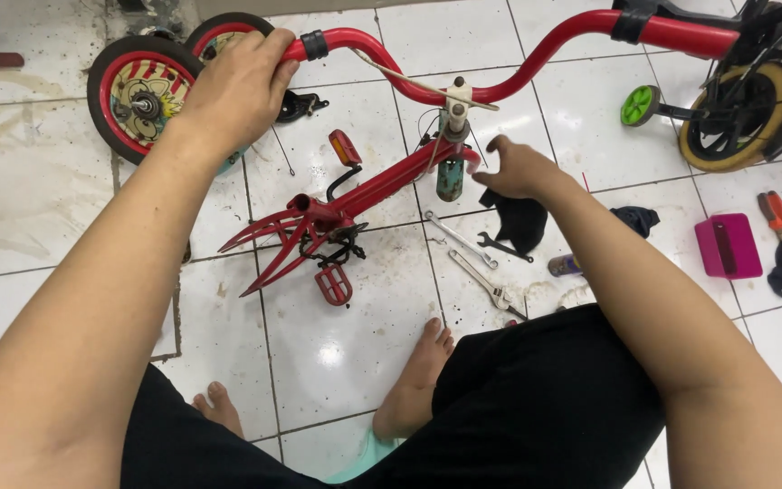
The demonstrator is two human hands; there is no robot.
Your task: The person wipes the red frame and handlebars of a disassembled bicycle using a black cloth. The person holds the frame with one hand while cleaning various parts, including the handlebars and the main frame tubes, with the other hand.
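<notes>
A small red bicycle frame [368, 190] without wheels stands on the white tiled floor, its red handlebar [536, 63] arching across the top. My left hand [237, 86] is wrapped around the left end of the handlebar. My right hand [518, 167] hovers with fingers spread just right of the head tube [452, 172], holding nothing. A red pedal [334, 285] hangs from the crank low on the frame.
Two small wheels [142, 95] lie at the upper left. Wrenches [486, 272] and a black rag [519, 222] lie on the tiles by my right knee. A pink box [728, 246], pliers [777, 215] and another bicycle's wheel [744, 118] sit at right. My bare feet [414, 380] rest below.
</notes>
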